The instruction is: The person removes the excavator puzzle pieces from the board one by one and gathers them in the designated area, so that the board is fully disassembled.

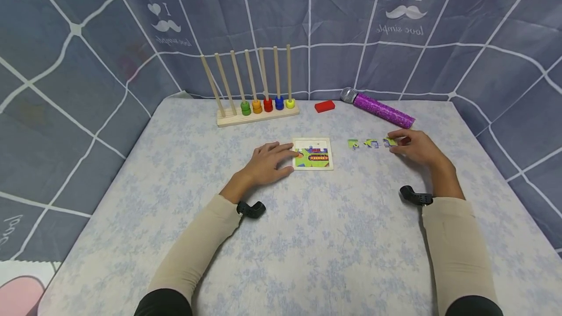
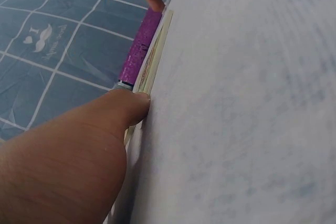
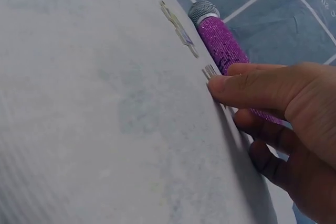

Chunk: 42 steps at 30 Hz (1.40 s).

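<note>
Your left hand [image 1: 268,164], fingers spread, touches the puzzle [image 1: 317,157] beside it, filled except the top; your right hand [image 1: 412,148] pinches one piece [image 1: 388,143], two others [image 1: 371,144] waiting to its left.

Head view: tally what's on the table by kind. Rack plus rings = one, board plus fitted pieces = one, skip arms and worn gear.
Puzzle board: 1
Loose pieces: 3
Peg rack: 1
Red block: 1
Microphone: 1
Total: 7
</note>
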Available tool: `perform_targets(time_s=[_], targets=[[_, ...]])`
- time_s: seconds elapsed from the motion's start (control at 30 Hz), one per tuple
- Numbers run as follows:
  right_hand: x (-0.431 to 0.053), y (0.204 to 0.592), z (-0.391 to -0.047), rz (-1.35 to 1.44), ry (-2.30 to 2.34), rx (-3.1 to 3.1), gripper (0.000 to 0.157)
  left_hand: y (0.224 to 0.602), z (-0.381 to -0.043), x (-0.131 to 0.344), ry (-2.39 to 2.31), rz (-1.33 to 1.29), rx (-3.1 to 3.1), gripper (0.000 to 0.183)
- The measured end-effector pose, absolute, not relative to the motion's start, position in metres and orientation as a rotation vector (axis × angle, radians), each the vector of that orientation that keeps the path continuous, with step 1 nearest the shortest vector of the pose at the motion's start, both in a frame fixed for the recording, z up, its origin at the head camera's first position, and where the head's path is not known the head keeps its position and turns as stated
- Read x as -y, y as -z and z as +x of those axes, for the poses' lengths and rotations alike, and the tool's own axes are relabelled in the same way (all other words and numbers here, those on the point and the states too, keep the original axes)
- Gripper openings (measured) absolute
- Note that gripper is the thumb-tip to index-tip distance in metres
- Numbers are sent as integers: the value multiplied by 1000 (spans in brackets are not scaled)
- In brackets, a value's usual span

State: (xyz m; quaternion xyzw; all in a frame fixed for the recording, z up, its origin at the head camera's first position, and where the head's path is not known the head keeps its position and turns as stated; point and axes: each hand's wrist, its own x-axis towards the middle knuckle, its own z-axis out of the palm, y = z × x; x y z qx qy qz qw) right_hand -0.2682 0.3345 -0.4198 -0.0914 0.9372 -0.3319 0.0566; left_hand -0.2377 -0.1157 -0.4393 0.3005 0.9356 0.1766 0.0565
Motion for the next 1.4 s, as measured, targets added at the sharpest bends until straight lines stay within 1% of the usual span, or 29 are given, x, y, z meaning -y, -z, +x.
perform_targets(time_s=[0.2,0.43,0.6,0.7,0.87,1.0,1.1,1.23,1.4], targets=[[-331,420,-267,-290,1003,-2816,40,439,-237,116,-528,906,-2836,49],[-333,421,-268,-238,1015,-2753,49,440,-237,116,-539,901,-2827,48],[-325,415,-267,-292,1037,-2764,54,441,-236,116,-537,904,-2828,48],[-304,401,-267,-417,1068,-2802,51,441,-236,115,-547,909,-2825,48],[-238,379,-269,-701,1061,-2740,43,439,-237,116,-559,930,-2830,48],[-180,378,-274,-849,913,-2634,40,439,-237,116,-576,938,-2831,47],[-147,382,-277,-910,815,-2592,38,439,-238,117,-593,946,-2826,46],[-125,391,-280,-952,709,-2599,33,439,-238,117,-611,955,-2810,47],[-119,399,-282,-986,667,-2628,27,437,-239,117,-606,960,-2817,49]])
